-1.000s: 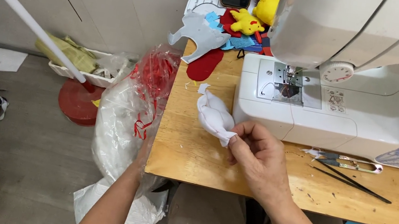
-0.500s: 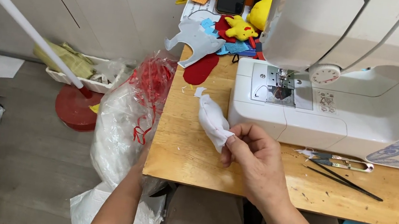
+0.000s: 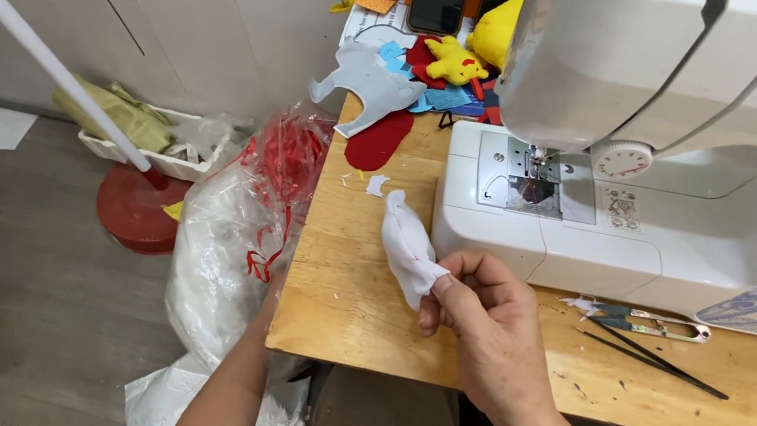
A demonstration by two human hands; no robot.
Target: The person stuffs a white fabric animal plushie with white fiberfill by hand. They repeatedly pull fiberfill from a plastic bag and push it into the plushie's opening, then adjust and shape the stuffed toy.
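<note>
Likely sewing workshop — sewing machine (image 3: 671, 158), felt scraps (image 3: 387, 93)

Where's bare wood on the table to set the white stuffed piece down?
Bare table lies left of the right hand and white stuffed piece, between the sewing machine base and the left edge. A narrower strip runs along the front edge. Crowded: felt cutouts at the back, snips and dark rod at right.
</note>
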